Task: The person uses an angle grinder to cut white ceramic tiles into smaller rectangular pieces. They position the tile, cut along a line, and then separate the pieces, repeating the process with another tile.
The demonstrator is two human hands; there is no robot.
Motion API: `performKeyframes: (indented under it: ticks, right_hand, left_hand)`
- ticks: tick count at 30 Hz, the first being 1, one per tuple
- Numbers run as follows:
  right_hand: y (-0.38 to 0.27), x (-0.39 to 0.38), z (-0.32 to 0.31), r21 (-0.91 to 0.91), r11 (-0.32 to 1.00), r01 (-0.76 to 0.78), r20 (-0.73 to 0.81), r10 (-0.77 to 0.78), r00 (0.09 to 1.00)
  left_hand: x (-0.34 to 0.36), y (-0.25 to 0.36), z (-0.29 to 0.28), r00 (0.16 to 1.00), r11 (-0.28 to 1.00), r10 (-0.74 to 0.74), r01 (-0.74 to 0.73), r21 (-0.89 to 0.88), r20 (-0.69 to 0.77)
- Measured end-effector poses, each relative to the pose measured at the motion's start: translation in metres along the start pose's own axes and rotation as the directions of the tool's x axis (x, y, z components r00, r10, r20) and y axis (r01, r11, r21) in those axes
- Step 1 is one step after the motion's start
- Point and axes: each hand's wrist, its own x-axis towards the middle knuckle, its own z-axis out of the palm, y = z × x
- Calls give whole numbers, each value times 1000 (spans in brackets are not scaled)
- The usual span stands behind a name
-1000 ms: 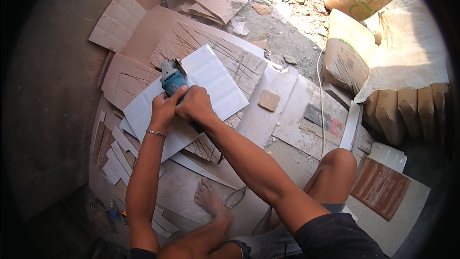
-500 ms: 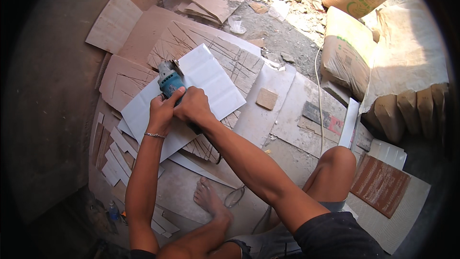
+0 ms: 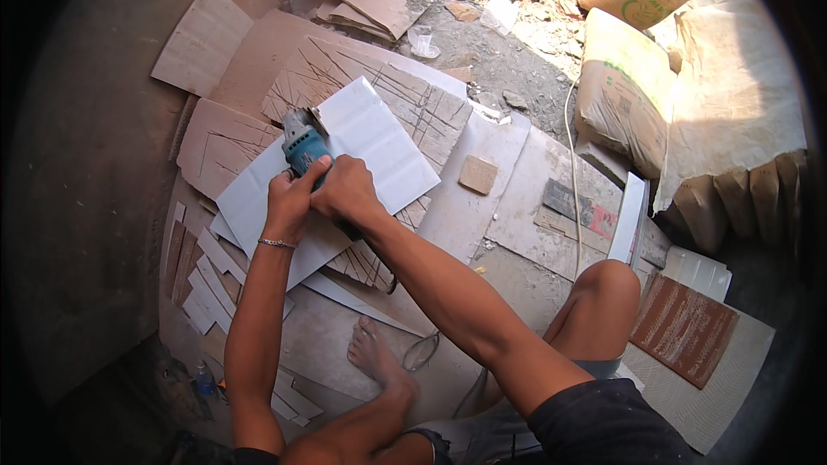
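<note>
A teal angle grinder [image 3: 304, 146] with a grey metal head is held in both my hands over a glossy white tile [image 3: 379, 138]. Its disc [image 3: 319, 121] stands at the far left edge of the tile; whether it touches cannot be made out. My left hand [image 3: 289, 202] is closed round the left side of the body, thumb on top. My right hand [image 3: 346, 192] wraps the rear of the body, and the cord end emerges beneath my right wrist. Under the tile lies a scored board [image 3: 319, 77] full of dark cut lines.
Narrow tile offcuts [image 3: 207, 284] lie left of my foot [image 3: 372, 353]. A small tan tile piece [image 3: 477, 175] rests right of the white tile. Full sacks [image 3: 624, 90] stand at the far right, with a pale cord [image 3: 573, 155] beside them. Rubble [image 3: 508, 13] covers the far ground. A brown tile [image 3: 687, 327] lies near right.
The view has shifted very slightly. My hands, the angle grinder and the white tile keep nearly the same places.
</note>
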Motion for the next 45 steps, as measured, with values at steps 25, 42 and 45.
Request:
performKeyframes:
  ticks: [25, 42, 45]
  right_hand:
    - [2, -4, -1, 4, 1000, -18, 3, 18, 1000]
    - [4, -11, -2, 42, 999, -23, -7, 23, 1000]
    - [5, -12, -2, 41, 999, -21, -15, 22, 1000]
  left_hand:
    - [-1, -5, 0, 1000, 1000, 2, -2, -7, 7]
    - [-12, -4, 5, 1000, 1000, 2, -2, -6, -3]
    - [-15, -3, 7, 1000, 1000, 5, -5, -4, -8]
